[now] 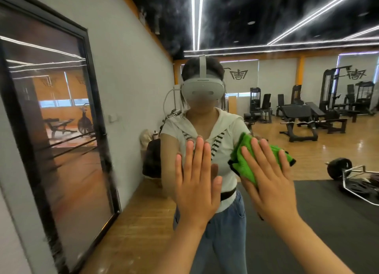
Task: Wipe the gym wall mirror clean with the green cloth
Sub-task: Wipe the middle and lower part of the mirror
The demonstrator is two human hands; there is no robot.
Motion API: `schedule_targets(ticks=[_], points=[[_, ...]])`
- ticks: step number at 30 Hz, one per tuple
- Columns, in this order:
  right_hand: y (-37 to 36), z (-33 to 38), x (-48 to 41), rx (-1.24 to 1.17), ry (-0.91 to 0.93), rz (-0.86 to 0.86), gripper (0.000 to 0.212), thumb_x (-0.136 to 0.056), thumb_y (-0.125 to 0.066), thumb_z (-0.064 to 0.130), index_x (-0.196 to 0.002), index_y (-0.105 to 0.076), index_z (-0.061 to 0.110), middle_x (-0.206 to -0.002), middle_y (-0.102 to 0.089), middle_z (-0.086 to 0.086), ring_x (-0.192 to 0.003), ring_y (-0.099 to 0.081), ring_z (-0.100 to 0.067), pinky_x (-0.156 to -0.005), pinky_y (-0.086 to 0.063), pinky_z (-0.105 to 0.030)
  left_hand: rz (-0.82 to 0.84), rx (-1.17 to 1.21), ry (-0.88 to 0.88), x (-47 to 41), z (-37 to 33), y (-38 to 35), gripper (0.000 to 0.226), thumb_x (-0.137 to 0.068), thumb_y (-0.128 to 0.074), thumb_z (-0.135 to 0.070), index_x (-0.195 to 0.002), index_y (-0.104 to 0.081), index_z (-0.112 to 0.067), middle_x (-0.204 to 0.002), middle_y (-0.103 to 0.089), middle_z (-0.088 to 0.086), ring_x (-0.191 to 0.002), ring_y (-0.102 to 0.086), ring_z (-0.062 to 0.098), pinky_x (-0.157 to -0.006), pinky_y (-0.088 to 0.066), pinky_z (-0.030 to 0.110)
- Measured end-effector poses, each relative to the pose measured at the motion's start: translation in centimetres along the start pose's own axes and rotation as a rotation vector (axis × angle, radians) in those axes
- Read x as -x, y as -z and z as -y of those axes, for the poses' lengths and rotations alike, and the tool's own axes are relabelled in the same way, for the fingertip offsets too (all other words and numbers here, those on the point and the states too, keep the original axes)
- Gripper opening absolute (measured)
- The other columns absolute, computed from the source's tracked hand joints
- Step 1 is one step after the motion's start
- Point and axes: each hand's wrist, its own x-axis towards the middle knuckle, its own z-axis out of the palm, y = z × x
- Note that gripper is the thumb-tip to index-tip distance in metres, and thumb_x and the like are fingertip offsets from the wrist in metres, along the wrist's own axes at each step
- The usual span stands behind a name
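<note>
The gym wall mirror (307, 171) fills the view straight ahead and reflects a person with a white headset, a white top and jeans. My right hand (268, 179) lies flat against the glass with the bunched green cloth (244, 160) pressed under its fingers and palm. My left hand (196, 181) rests flat on the mirror just to the left, fingers together and pointing up, with nothing in it. The two hands sit side by side at chest height, a small gap between them.
A black-framed glass door (61, 130) stands in the white wall at the left. The reflection shows weight machines and benches (303, 117), a barbell (348, 171) on a black mat, and a wooden floor.
</note>
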Motion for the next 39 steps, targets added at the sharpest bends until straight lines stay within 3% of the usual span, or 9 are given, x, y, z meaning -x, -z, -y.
schedule_targets(ticks=[6, 12, 18, 24, 26, 30, 32, 36, 39], points=[[-0.2, 2.3, -2.4, -0.095, -0.332, -0.124, 0.056, -0.104, -0.033, 0.032, -0.156, -0.022, 0.013, -0.165, -0.013, -0.005, -0.154, -0.004, -0.021, -0.125, 0.002, -0.043, -0.021, -0.01, -0.011, -0.1, 0.1, 0.1, 0.06, -0.106, -0.011, -0.041, -0.155, -0.021, -0.007, -0.163, -0.021, 0.011, -0.153, -0.014, 0.024, -0.125, -0.002, 0.042], [-0.7, 1.7, 0.5, 0.007, 0.026, 0.016, 0.052, -0.107, -0.03, 0.037, -0.155, -0.023, 0.019, -0.168, -0.008, 0.005, -0.154, -0.012, -0.016, -0.125, -0.005, -0.04, -0.036, 0.016, -0.026, 0.0, 0.2, 0.0, 0.058, -0.106, -0.011, -0.04, -0.156, -0.018, -0.009, -0.164, -0.017, 0.009, -0.154, -0.009, 0.022, -0.125, -0.002, 0.042], [0.3, 1.7, -4.5, -0.075, -0.395, -0.156, 0.057, -0.102, -0.038, 0.028, -0.155, -0.026, 0.01, -0.164, -0.017, -0.012, -0.153, -0.002, -0.018, -0.125, 0.002, -0.042, -0.042, 0.0, -0.025, 0.0, 0.1, -0.2, 0.059, -0.107, -0.011, -0.039, -0.155, -0.02, -0.007, -0.163, -0.017, 0.007, -0.154, -0.007, 0.022, -0.125, -0.003, 0.042], [-1.1, 3.9, -2.7, -0.036, 0.013, -0.006, 0.057, -0.102, -0.037, 0.033, -0.155, -0.023, 0.016, -0.162, -0.023, -0.005, -0.154, -0.01, -0.018, -0.125, -0.003, -0.04, -0.061, 0.115, -0.014, 0.0, 0.3, -0.1, 0.059, -0.106, -0.011, -0.038, -0.155, -0.021, -0.007, -0.163, -0.019, 0.008, -0.154, -0.01, 0.02, -0.125, -0.002, 0.04], [0.0, 1.2, -3.4, 0.021, -0.038, -0.043, 0.057, -0.101, -0.04, 0.031, -0.154, -0.025, 0.014, -0.162, -0.025, -0.008, -0.153, -0.009, -0.017, -0.125, -0.004, -0.04, -0.055, 0.097, -0.018, 0.0, 0.3, 0.0, 0.059, -0.106, -0.012, -0.038, -0.154, -0.024, -0.006, -0.163, -0.021, 0.009, -0.153, -0.013, 0.022, -0.125, -0.004, 0.041], [0.9, 0.0, -7.1, -0.055, -0.35, -0.185, 0.059, -0.103, -0.033, 0.037, -0.156, -0.025, 0.012, -0.164, -0.016, -0.007, -0.152, -0.004, -0.016, -0.125, 0.002, -0.041, -0.073, 0.037, -0.024, -0.1, 0.3, -0.1, 0.058, -0.105, -0.015, -0.036, -0.154, -0.023, -0.006, -0.163, -0.02, 0.009, -0.154, -0.012, 0.022, -0.125, -0.004, 0.041], [0.3, 1.3, -7.6, -0.032, -0.273, -0.167, 0.059, -0.104, -0.031, 0.04, -0.156, -0.024, 0.012, -0.163, -0.013, -0.005, -0.152, -0.004, -0.018, -0.124, 0.002, -0.043, -0.083, 0.026, -0.025, 0.0, 0.3, -0.2, 0.058, -0.104, -0.021, -0.035, -0.154, -0.024, -0.006, -0.163, -0.021, 0.01, -0.154, -0.012, 0.022, -0.125, -0.004, 0.041], [0.2, 0.1, -6.2, 0.056, 0.092, -0.053, 0.054, -0.107, -0.031, 0.04, -0.155, -0.025, 0.015, -0.161, -0.023, -0.008, -0.152, -0.013, -0.018, -0.125, -0.005, -0.043, -0.095, -0.002, -0.019, 0.1, 0.2, -0.3, 0.061, -0.099, -0.034, -0.031, -0.154, -0.023, -0.006, -0.161, -0.024, 0.011, -0.154, -0.012, 0.021, -0.125, -0.004, 0.041], [1.2, -1.6, -8.3, 0.081, 0.006, -0.129, 0.053, -0.109, -0.025, 0.04, -0.154, -0.028, 0.012, -0.161, -0.027, -0.011, -0.151, -0.015, -0.019, -0.124, -0.005, -0.041, -0.105, -0.02, -0.015, 0.1, 0.2, -0.5, 0.062, -0.1, -0.034, -0.031, -0.155, -0.02, -0.008, -0.162, -0.023, 0.01, -0.154, -0.012, 0.021, -0.125, -0.006, 0.042]])
